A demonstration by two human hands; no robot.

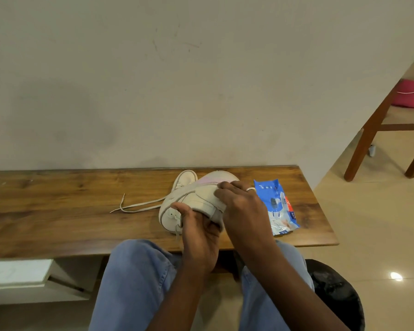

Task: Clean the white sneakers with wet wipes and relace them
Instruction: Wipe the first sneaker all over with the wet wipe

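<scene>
So the white sneaker sits at the near edge of the wooden surface, tipped on its side, and both hands are on it. The left hand comes up from below the sneaker and cups its near side, thumb pressed against the toe end and fingers wrapped under it. The right hand lies over the sneaker's top from the right, fingers curled down over the upper edge so they grip it; there's a ring on one finger. There's a greyish bit between the two hands, and honestly I can't tell if it's a wipe or part of the shoe. A second sneaker pokes out just behind the sneaker, touching it and mostly hidden. A loose lace trails away to the sneaker's left, flat on the wood, and another lace end dangles off the toe by the left thumb. The blue pack of wet wipes lies just right of the sneaker, right beside the right hand. Knees in blue jeans are below the sneaker, and a wooden chair stands well off to its right on the floor.
</scene>
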